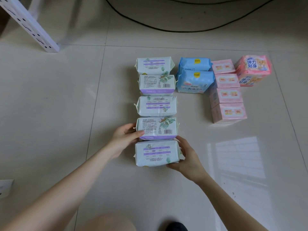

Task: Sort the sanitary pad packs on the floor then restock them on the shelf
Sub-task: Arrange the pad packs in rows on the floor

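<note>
Seemingly the sorting step is near its end: from the head view, the packs lie grouped by kind on the tiled floor (50, 114). A column of five green packs (156, 105) runs away from the person, two blue packs (194, 75) sit just beside its far end, four pale pink boxes (226, 95) form another column to the right, and two brighter pink packs (251, 72) are stacked beside those. The left hand (126, 137) is cupped against the left end of the fourth green pack (156, 128), thumb on its top; the right hand (186, 155) is spread around the right end of the nearest green pack (156, 153), fingers curled under its corner. Both seem to be squaring the column. Next would likely come lifting one group toward the shelf, whose white perforated post (28, 22) shows at the top left; no shelf board or other container is visible, so what it holds cannot be told.
</note>
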Demonstrator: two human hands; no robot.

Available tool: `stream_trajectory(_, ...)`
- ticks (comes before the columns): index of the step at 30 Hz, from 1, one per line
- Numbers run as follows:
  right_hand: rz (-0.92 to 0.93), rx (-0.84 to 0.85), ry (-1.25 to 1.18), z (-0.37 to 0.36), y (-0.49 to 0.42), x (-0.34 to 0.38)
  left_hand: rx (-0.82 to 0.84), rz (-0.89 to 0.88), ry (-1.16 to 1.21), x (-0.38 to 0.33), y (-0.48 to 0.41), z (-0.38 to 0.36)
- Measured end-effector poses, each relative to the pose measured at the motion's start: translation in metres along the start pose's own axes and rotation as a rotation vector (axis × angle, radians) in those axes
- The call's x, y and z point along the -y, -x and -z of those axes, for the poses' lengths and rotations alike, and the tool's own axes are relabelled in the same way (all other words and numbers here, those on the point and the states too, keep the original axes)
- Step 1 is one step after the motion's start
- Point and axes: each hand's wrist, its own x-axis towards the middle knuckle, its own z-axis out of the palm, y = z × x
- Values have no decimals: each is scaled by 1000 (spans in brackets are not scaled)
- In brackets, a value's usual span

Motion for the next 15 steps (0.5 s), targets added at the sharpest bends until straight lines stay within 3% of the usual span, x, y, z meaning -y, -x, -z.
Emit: stream_trajectory(15, -41, -40, 35, -8, 1, -6, -11, -16, -58, 0, -1, 2)
